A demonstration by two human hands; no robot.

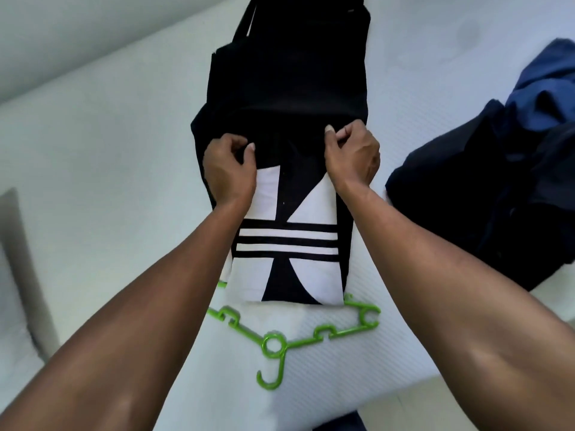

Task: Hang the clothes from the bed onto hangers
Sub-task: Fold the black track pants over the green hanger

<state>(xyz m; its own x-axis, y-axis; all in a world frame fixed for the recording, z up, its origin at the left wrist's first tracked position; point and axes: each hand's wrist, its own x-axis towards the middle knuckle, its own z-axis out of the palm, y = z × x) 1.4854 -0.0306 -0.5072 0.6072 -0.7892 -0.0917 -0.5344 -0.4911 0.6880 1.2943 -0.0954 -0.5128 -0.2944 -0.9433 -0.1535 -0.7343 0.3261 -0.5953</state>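
Note:
A black garment with a big white logo [287, 88] lies stretched along the white bed [109, 150], folded narrow. My left hand [230, 169] pinches the black cloth at its left side, and my right hand [351, 157] pinches it at the right side, both just above the white print. A bright green plastic hanger [273, 343] lies flat on the bed at the garment's near end. Its lower bar is hidden under the cloth, its hook points toward me.
A heap of dark blue and navy clothes [497, 181] sits on the bed to the right. The bed's near edge runs across the bottom right, with floor beyond. At the far left stands a pale grey piece of furniture [18, 259].

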